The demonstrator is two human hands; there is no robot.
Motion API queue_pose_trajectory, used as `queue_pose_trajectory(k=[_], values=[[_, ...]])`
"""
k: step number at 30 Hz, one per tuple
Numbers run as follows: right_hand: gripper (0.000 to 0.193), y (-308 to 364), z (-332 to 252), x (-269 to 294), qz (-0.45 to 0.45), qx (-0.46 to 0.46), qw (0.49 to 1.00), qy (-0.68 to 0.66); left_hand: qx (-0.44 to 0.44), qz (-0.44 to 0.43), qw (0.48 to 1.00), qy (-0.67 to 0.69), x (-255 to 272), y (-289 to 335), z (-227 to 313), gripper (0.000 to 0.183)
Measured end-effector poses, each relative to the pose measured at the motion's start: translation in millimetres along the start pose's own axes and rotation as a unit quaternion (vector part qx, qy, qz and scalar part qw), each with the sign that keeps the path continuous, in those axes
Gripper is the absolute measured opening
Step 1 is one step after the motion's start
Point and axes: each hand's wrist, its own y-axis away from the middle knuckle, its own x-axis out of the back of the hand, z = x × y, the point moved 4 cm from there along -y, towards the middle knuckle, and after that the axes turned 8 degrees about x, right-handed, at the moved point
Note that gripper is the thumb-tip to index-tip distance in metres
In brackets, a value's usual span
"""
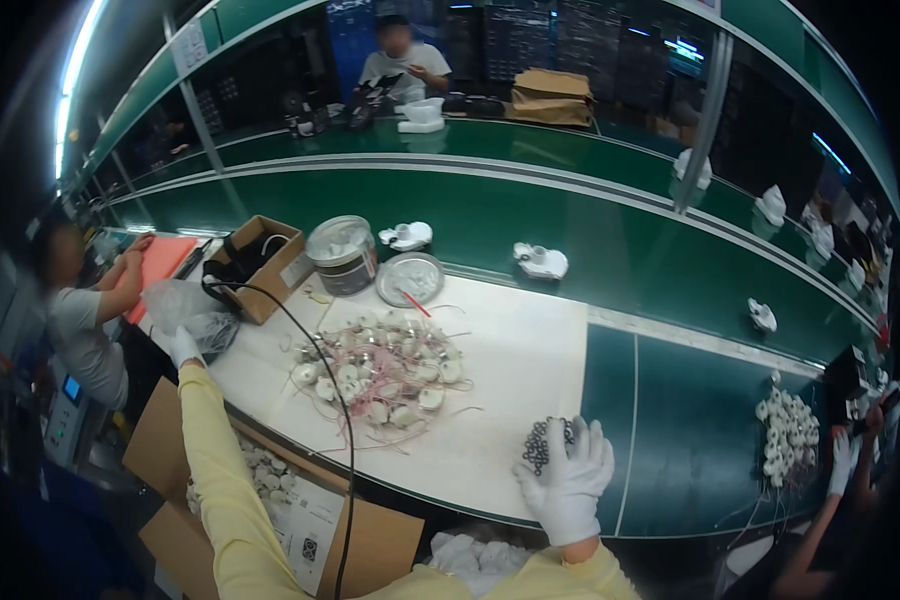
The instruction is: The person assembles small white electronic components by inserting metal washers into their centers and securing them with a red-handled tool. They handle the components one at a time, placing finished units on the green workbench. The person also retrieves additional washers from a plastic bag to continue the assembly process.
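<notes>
My left hand (184,348), in a white glove, reaches out to the far left, its fingers closed at the edge of a clear plastic bag (187,308). The grip itself is small and partly hidden. Near the front edge of the white work surface, my right hand (577,480), also gloved, has its fingers stretched out and apart. It lies over and beside a cluster of small dark rings (537,446), touching them and covering some. Between my hands spreads a pile of round white parts with thin reddish wires (375,370).
Behind the pile stand a tub (342,262), a round metal dish (410,280) and a cardboard box (260,262). A black cable (342,400) arcs across my view. White housings (541,261) sit on the green belt (470,215). Below is an open carton (390,540). People work left, right and opposite.
</notes>
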Motion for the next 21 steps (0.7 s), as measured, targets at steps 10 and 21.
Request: queue_pose_trajectory(k=[10,21], values=[[0.078,0.6,-0.3,-7.1,-0.009,0.005,0.998,-0.055,-0.03,-0.004,1.0,0.009,74.7,-125.1,90.7,0.068],[0.08,7.7,10.5,-4.1,-0.007,-0.012,0.997,-0.079,-0.324,-0.073,0.924,0.189,158.0,19.8,341.5,0.056]])
